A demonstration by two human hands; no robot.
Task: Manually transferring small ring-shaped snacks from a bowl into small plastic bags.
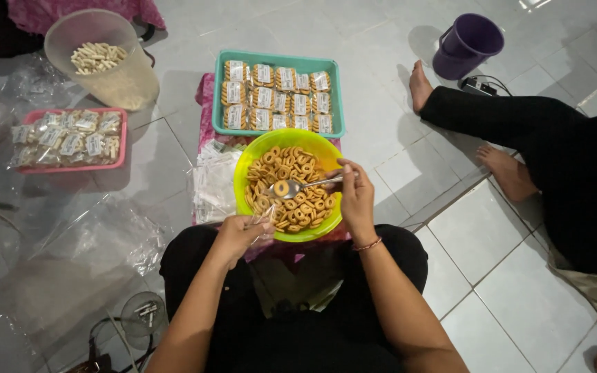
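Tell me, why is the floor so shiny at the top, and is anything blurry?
In the head view, glare streaks the white floor tiles at the top right; the purple bucket throws a soft shadow to its left; the spoon in the right hand looks sharp; the edges of the picture bend slightly.

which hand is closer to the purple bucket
Right. The right hand holds a spoon over the green bowl, on the side toward the purple bucket. The left hand, pinching a small clear bag, is farther away.
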